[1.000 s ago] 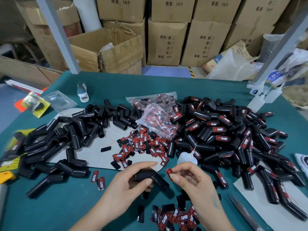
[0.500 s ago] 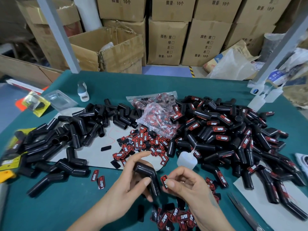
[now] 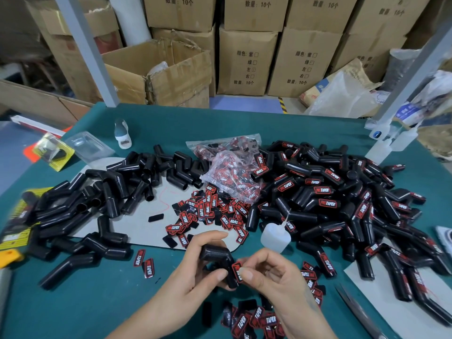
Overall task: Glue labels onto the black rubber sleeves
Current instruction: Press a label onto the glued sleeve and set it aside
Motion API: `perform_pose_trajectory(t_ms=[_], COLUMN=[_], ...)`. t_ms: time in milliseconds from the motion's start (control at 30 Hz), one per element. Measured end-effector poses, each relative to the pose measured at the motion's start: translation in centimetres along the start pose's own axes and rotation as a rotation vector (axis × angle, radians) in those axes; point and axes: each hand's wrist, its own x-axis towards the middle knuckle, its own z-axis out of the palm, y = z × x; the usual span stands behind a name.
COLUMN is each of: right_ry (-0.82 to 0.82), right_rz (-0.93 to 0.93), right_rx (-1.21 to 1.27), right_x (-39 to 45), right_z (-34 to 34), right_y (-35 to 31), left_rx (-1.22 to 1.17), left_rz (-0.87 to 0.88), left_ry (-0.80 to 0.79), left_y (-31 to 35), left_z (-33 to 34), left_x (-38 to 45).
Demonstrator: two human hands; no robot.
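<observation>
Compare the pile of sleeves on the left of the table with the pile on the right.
The left pile holds plain black sleeves with no labels; the right pile holds sleeves that mostly carry red TAPER labels. The left pile is smaller and looser, lying partly on a grey mat; the right pile is larger and heaped more densely. Both are made of the same bent black rubber sleeves on the green table.

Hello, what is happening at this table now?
A person is gluing labels onto black rubber sleeves. The left hand grips one bent sleeve, and the right hand pinches a red label against its side. A small glue bottle stands just behind. Unlabeled sleeves lie piled on the left, labeled ones on the right, loose labels between.
</observation>
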Motion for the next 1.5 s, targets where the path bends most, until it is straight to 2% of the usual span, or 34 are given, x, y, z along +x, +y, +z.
perform_pose_trajectory(t_ms=[1500], right_ry=[0.012], right_rz=[-0.031], right_rx=[-0.028], right_x=[-0.10], right_z=[0.17], right_y=[-0.12], left_rx=[0.034], left_rz=[0.010], left_ry=[0.044], left_y=[-0.41], left_z=[0.57], left_x=[-0.03])
